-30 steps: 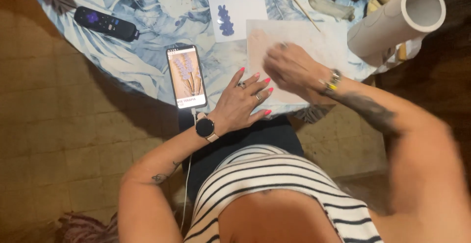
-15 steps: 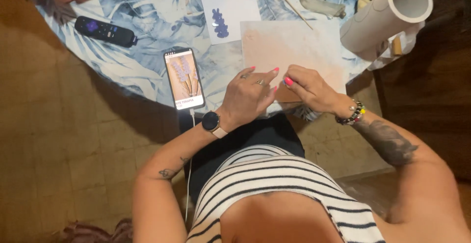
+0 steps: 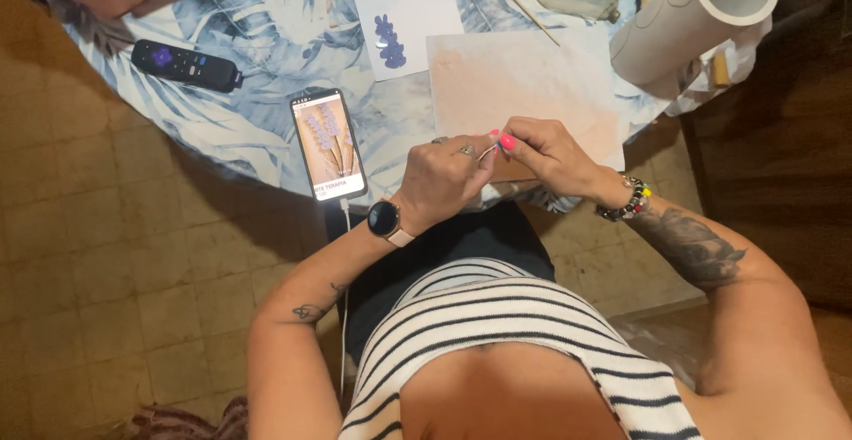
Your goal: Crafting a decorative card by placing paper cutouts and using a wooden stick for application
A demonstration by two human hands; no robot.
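Here your left hand and right hand meet, fingers pinched closed on 1 thin silvery wire, over the peach sheet

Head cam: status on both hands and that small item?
Left hand and right hand together at table edge, pinching small thin item; too small to identify. Pinkish sheet beneath. Phone to the left, apart.

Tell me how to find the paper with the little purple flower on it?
Start at the round table with the blue leafy cloth. Near its far edge, past the phone, lies a white sheet. It is the only paper with a small purple flower painted on it; the bigger paper beside it is plain peachy pink.
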